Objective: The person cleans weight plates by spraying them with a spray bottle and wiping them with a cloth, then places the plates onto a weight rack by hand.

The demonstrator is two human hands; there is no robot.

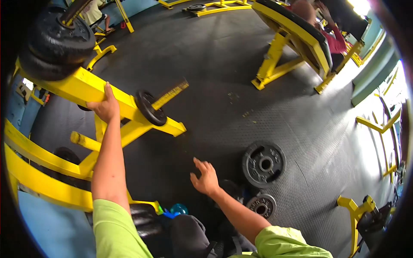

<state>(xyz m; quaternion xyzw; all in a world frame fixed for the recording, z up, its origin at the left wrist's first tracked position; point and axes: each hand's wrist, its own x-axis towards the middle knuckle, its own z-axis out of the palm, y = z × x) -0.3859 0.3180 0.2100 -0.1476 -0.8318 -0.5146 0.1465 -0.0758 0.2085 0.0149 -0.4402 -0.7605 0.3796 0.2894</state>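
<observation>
My left hand (105,105) grips the yellow beam (79,81) of a weight rack, thumb out to the side and one finger stretched along the beam. Right of that hand, a small black weight plate (150,107) sits on a yellow peg (171,95). Large black plates (60,41) are loaded on another peg at the upper left. My right hand (205,178) is open above the floor, fingers apart and holding nothing. Near it, a large black weight plate (263,177) lies flat on the floor, with a smaller grey plate (270,201) just below it.
A yellow-framed bench (279,56) stands at the upper right, with a person in a red top (335,41) behind it. Another person (95,13) sits at the upper left. Yellow stands (357,215) line the right side. A blue-green round object (179,209) is near my legs.
</observation>
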